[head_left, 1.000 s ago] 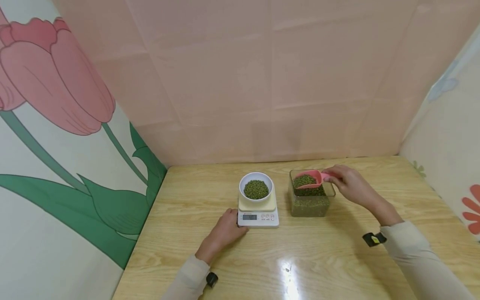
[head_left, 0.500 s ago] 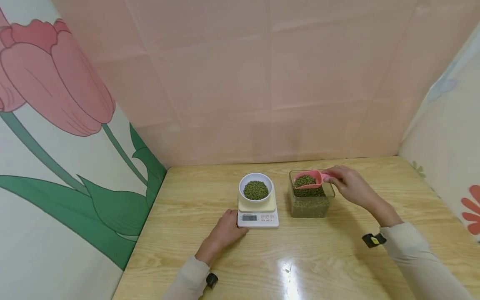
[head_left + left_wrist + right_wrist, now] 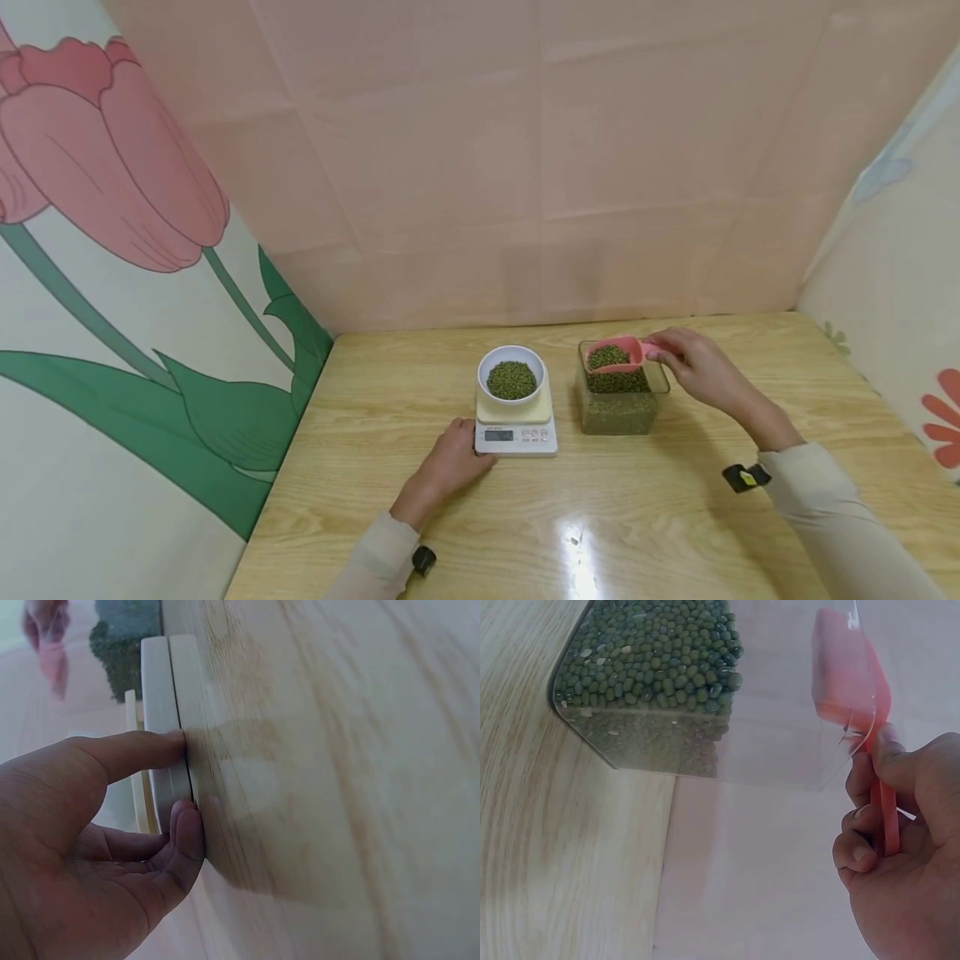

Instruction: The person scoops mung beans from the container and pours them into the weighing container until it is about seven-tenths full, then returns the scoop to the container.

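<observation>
My right hand point(image 3: 699, 368) grips the handle of a pink scoop point(image 3: 846, 675) heaped with green mung beans. The scoop is held level at the top of a clear plastic container point(image 3: 619, 417), with more mung beans point(image 3: 660, 656) below it. My left hand point(image 3: 452, 460) holds the front left corner of a white kitchen scale point(image 3: 517, 448), thumb and fingers against its edges in the left wrist view. On the scale's cream platform sits a white bowl point(image 3: 543, 367) with a mound of mung beans point(image 3: 512, 380). The digits on its display are too small to read.
Scale and container stand side by side on a wood-grain table point(image 3: 360, 392), a narrow gap between them. A pink covering point(image 3: 450, 167) rises along the table's back edge. Flower-painted panels point(image 3: 112, 333) stand at the sides.
The loaded scoop has risen slightly and shifted a little left over the container. The left hand stays at the scale; bowl and container have not moved.
</observation>
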Available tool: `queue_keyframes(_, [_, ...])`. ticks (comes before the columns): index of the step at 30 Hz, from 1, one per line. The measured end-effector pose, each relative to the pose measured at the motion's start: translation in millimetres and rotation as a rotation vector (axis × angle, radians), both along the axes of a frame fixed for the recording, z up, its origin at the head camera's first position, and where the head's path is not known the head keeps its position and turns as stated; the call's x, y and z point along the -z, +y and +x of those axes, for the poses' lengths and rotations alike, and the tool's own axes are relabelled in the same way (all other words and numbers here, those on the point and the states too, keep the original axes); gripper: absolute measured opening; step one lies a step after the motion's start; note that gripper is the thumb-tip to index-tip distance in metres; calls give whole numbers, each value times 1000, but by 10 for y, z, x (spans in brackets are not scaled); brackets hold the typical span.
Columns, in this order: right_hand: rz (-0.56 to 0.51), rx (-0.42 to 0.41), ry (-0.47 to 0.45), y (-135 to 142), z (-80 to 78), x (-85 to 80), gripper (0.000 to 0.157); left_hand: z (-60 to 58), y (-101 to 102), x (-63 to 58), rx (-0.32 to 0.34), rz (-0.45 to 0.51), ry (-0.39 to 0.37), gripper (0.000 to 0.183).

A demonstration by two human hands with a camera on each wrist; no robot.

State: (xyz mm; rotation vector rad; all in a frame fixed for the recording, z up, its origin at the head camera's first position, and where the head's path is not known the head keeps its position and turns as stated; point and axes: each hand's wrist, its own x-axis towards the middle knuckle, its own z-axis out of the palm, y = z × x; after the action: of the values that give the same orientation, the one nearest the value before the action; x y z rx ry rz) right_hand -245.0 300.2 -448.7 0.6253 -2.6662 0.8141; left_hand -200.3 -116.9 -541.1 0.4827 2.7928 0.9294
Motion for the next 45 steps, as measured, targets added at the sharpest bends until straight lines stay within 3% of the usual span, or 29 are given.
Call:
queue_keyframes(28, [-18, -33, 16, -224, -130, -139, 16, -11, -1, -10, 7, -11, 16, 48])
queue_keyframes(45, [-20, -77, -64, -470, -213, -162, 17, -11, -3, 14, 16, 5, 13, 46])
